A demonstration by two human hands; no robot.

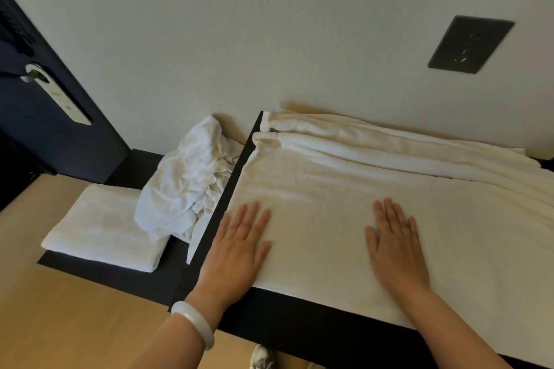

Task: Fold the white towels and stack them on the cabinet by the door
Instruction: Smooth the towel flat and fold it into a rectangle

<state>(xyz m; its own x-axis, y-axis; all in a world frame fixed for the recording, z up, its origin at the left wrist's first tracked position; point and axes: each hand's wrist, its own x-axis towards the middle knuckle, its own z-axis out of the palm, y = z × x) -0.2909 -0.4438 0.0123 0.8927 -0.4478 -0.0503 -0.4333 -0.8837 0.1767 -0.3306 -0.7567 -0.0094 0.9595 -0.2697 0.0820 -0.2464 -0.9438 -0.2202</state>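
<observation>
Presses left hand (239,244) flat, fingers straight and slightly spread, on the near left corner of the spread white towel (329,189). Presses right hand (392,244) the same way, palm down and open, further right on that towel, well apart from the left. Grips nothing with either. Wears a white bangle (193,323) on the left wrist. Has the towel laid over the higher dark counter (284,314), bunched in long ridges at the far edge. Left, on the low dark cabinet top (99,269) near the door (45,135): a folded white towel (102,228), and just right of it a crumpled white towel (186,183).
</observation>
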